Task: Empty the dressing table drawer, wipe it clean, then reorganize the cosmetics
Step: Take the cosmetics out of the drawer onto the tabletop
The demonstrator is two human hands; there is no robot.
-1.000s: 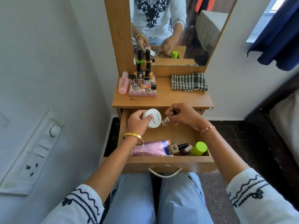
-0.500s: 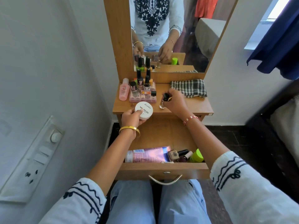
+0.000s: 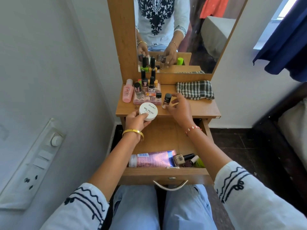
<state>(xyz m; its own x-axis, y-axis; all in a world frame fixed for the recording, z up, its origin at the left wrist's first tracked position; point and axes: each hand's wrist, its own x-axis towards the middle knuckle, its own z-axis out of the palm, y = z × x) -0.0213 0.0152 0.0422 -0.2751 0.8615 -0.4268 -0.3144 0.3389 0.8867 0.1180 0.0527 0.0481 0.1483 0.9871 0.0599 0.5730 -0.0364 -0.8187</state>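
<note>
Two hands are working at once in the head view, both up over the tabletop [image 3: 196, 108] beyond the open drawer [image 3: 166, 174]. The left hand [image 3: 136, 121] is gripping a white round tub [image 3: 148, 111], thumb across its lid, and the tub is hanging right at the near edge of the top, just near of the pink palette [image 3: 147, 100]. The right hand [image 3: 178, 107] is hovering around a small dark-capped bottle [image 3: 167, 100], which is standing upright on the top, just right of the palette; the fingers are curving loosely about it, and whether they are gripping or just letting go I cannot tell.

Judging the step: the drawer is being emptied, and it is only partly done, since a pink tube [image 3: 152, 159], a couple of polish bottles [image 3: 184, 159] and something green are lying along its near wall. To do this well, the tub wants setting flat and further in from the edge, so it is not tipping back into the drawer. The small bottle is narrow and likely to topple, so the fingers should be leaving it gently. Keeping everything bunched on the left is sensible, because the checked cloth [image 3: 195, 89] at far right is waiting there for the wipe.
</note>
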